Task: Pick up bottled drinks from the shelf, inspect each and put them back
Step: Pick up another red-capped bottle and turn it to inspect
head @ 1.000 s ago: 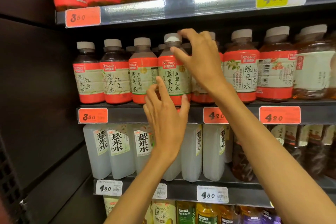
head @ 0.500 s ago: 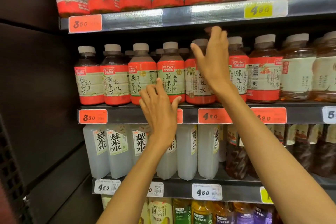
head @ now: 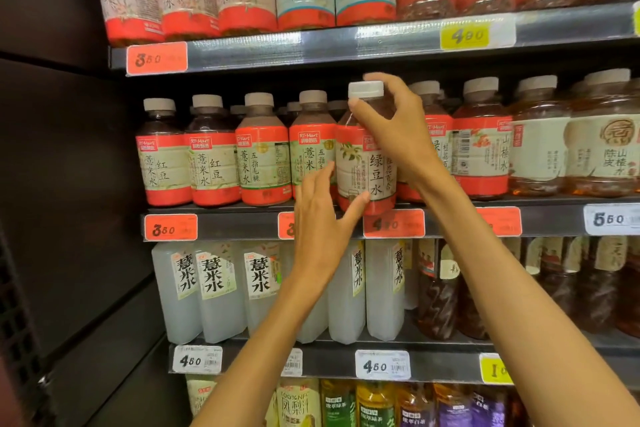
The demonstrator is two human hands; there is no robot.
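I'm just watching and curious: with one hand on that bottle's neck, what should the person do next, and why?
Probably close the left hand around the lower body of the red-labelled mung bean drink bottle with the white cap. The right hand pinches it only at the neck, its base sits at the grey metal shelf edge, and the left thumb already touches it.

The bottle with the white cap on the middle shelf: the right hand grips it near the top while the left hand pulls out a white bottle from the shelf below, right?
Not quite. In the head view the right hand does grip the bottle near its white cap, but the left hand holds no white bottle; it is open at that same bottle's base, thumb against it.
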